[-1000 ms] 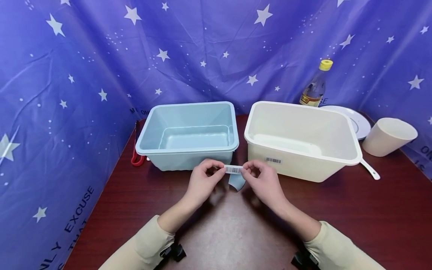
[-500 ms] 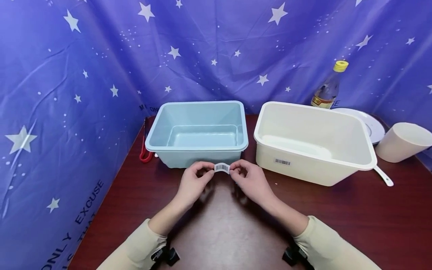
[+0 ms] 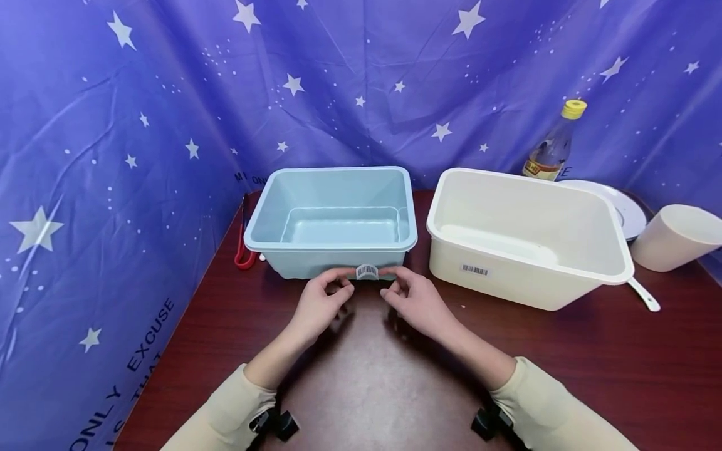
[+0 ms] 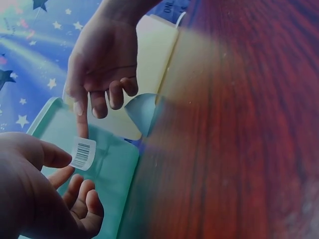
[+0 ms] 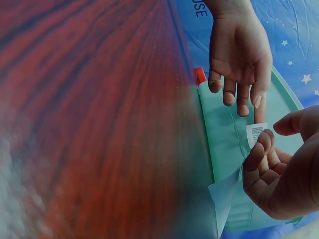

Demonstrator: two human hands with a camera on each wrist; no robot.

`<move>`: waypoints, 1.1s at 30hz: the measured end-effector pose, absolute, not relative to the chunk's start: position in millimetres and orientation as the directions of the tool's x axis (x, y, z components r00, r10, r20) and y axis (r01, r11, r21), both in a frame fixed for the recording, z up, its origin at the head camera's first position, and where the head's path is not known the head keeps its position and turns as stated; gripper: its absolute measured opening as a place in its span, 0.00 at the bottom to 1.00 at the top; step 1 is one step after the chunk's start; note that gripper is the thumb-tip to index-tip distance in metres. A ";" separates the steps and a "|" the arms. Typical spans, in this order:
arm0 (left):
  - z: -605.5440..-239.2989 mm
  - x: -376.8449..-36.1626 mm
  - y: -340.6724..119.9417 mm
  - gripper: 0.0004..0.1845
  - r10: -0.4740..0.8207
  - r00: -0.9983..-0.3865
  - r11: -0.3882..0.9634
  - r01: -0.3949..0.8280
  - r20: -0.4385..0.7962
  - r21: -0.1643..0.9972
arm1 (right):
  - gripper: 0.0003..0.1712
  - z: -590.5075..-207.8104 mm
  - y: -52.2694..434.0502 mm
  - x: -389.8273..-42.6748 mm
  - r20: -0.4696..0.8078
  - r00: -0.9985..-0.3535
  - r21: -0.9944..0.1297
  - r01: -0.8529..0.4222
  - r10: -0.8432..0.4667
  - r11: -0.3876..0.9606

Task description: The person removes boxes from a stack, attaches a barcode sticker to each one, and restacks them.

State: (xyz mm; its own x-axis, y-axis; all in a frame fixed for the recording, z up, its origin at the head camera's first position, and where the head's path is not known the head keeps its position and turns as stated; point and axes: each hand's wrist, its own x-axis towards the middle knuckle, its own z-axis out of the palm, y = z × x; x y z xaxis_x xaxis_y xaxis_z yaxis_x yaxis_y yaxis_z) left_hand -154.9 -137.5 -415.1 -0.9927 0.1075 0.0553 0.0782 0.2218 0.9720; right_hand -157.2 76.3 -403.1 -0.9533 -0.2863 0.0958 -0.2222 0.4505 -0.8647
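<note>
The barcode sticker (image 3: 366, 272) sits against the front wall of the blue tub (image 3: 333, 216), just under its rim, near the tabletop's (image 3: 366, 382) far-left corner. It looks like the sticking-on step. The left hand (image 3: 320, 302) and right hand (image 3: 416, 300) each have a straightened forefinger on one end of it, grip apart, pinching nothing. Its long axis runs left to right along the wall, bars facing the person. Next probably calls for smoothing it flat without creasing
</note>
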 end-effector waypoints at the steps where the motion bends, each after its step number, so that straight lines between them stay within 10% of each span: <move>1: -415.5 -154.8 -137.5 0.17 0.107 -0.993 0.224 0.075 0.051 0.972 | 0.20 -403.6 76.6 -157.4 0.092 -0.952 -0.863 -0.222 -0.291 0.453; 33: -412.3 -150.4 -137.8 0.18 0.105 -0.934 0.554 0.339 0.341 0.760 | 0.27 -401.3 81.9 -157.0 0.104 -0.931 -0.788 -0.292 -0.350 0.542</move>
State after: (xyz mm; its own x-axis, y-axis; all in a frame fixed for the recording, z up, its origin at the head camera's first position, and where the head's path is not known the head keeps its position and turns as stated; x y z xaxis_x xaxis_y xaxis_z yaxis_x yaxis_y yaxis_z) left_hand -150.4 -137.8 -412.3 -0.9343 0.1047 0.3408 0.3394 0.5539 0.7603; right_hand -157.0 81.9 -401.3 -0.9308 -0.3504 0.1038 -0.2920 0.5421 -0.7880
